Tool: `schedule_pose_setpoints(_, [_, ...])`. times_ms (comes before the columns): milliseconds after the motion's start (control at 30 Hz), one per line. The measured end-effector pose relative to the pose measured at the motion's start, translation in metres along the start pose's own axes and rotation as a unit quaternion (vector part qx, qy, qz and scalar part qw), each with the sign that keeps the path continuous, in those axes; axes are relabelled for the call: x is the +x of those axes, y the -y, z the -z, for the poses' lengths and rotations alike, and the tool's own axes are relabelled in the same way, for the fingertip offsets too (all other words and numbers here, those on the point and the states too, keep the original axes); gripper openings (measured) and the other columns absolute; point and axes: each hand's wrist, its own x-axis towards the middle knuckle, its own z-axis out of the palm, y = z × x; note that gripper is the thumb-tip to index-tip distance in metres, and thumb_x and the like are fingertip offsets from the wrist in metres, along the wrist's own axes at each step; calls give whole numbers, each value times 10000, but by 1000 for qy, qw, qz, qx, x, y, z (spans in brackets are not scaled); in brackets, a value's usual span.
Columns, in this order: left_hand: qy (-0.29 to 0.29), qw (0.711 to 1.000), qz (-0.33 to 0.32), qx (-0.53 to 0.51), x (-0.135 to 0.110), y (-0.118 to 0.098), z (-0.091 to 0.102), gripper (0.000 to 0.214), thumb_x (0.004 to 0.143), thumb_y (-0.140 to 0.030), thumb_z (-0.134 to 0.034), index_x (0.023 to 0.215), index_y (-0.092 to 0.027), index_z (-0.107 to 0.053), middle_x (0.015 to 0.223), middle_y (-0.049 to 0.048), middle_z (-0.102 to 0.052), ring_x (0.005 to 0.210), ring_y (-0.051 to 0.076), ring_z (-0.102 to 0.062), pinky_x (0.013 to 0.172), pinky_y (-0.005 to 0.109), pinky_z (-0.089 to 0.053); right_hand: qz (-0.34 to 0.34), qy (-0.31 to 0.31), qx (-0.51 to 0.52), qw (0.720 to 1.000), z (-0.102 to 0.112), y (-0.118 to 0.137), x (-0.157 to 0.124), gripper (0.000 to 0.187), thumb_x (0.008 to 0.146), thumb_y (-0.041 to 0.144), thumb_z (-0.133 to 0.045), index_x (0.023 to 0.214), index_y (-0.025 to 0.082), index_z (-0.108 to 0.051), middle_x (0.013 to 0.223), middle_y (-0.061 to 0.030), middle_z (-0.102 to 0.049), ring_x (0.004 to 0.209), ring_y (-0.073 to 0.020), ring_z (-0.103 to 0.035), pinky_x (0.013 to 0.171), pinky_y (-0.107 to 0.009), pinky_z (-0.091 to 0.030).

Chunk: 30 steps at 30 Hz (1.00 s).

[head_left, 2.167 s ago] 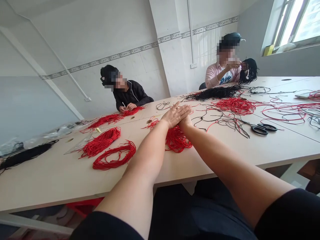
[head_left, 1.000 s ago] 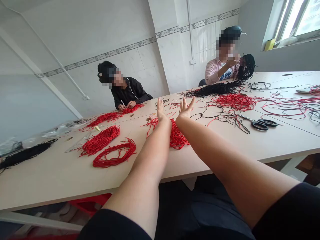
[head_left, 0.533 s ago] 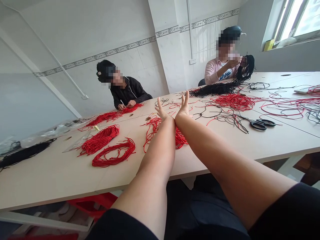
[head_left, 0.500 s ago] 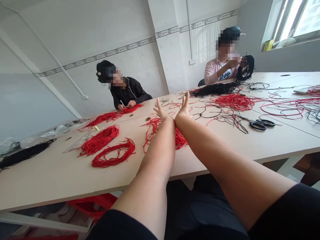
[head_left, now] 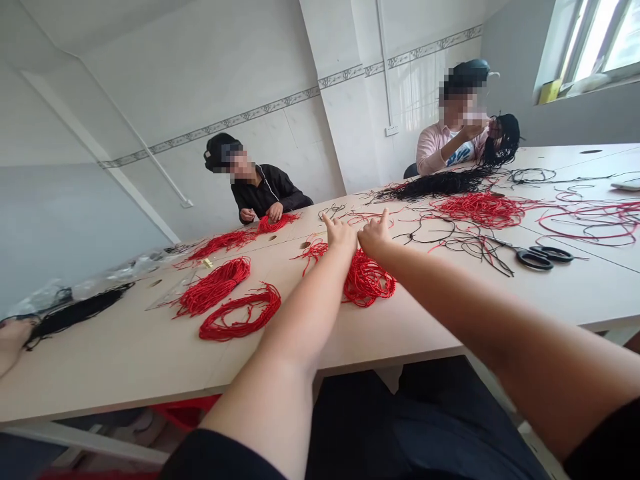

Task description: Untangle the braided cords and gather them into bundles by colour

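Both my arms reach out over the pale table (head_left: 125,360). My left hand (head_left: 341,235) and my right hand (head_left: 374,236) hover side by side, almost touching, just above a tangled heap of red cords (head_left: 369,283). On each hand the fingers are curled into a loose fist, with only the index finger sticking up. Nothing shows inside either hand.
Two more red cord bundles (head_left: 216,288) (head_left: 241,321) lie to the left, and black scissors (head_left: 545,255) to the right. Beyond are a red cord pile (head_left: 480,209) and black cords (head_left: 430,187). Two seated people (head_left: 267,193) (head_left: 445,147) handle cords. Someone's hand (head_left: 10,341) shows at the left edge.
My hands were raised with fingers spread, wrists together. They have dropped closer to the red heap and curled shut, leaving the index fingers out. The view shifted slightly.
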Motion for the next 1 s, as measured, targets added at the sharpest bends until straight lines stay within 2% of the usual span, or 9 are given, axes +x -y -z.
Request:
schedule_pose_setpoints(167, [-37,994,61,-84,-11,53,17,318,928,-329,-593,1209,-180,-595,1256,103,-602,1072,245,-615,900,467,-528,22,-30,86,996,-10,-77,1,328,956,335,-573,1237,166,-572,1234,-97,-593,1045,-214,-617,884,-424,-537])
schedule_pose_setpoints(233, [-45,987,74,-136,-26,70,12,319,927,-328,-595,1202,-168,-596,1231,101,-614,1056,243,-624,887,464,-535,14,-49,117,992,-16,-103,-3,330,958,332,-571,1243,167,-569,1242,-99,-589,1052,-216,-614,888,-427,-536])
schedule_pose_setpoints(300, [-49,978,80,-186,-44,81,0,324,927,-330,-596,1203,-160,-594,1214,101,-624,1046,242,-631,881,465,-539,19,-66,147,987,-22,-118,-10,340,957,336,-572,1251,167,-565,1252,-100,-585,1067,-222,-611,904,-440,-529])
schedule_pose_setpoints(367, [-52,969,81,-229,-61,85,-15,335,934,-343,-583,1214,-158,-591,1225,105,-627,1073,249,-629,909,483,-527,42,-77,177,980,-27,-122,-16,357,963,342,-560,1275,167,-554,1265,-106,-588,1094,-231,-607,931,-459,-513])
schedule_pose_setpoints(467, [-44,959,73,-270,-78,81,-29,391,970,-382,-494,1267,-138,-562,1297,140,-617,1206,266,-582,1024,499,-461,105,-80,217,967,-34,-113,-26,397,975,338,-512,1325,155,-537,1266,-146,-614,1169,-278,-583,981,-493,-484])
schedule_pose_setpoints(567, [-16,957,49,-286,-86,72,-32,521,958,-471,-443,1332,-117,-527,1381,161,-579,1317,268,-502,1113,461,-389,186,-72,247,948,-41,-96,-36,420,964,358,-500,1328,156,-553,1256,-163,-632,1210,-300,-563,1015,-501,-466])
schedule_pose_setpoints(700, [44,956,12,-291,-96,66,-28,591,905,-527,-511,1349,-138,-538,1432,140,-545,1382,277,-428,1145,465,-353,286,-42,272,918,-48,-88,-51,401,947,409,-530,1254,167,-616,1257,-154,-639,1221,-279,-560,1003,-445,-495])
schedule_pose_setpoints(867, [114,955,15,-272,-107,75,-26,548,921,-501,-519,1386,-211,-507,1457,103,-526,1393,264,-416,1116,472,-399,308,1,306,901,-42,-96,-56,455,975,482,-450,1281,181,-600,1266,-146,-639,1208,-278,-569,989,-446,-512])
schedule_pose_setpoints(1000, [65,965,-7,-253,-114,82,-28,528,903,-446,-586,1386,-258,-487,1419,96,-567,1323,257,-507,1037,413,-491,332,34,317,888,-33,-99,-55,500,933,498,-537,1360,239,-552,1281,-101,-643,1203,-243,-586,1014,-379,-504])
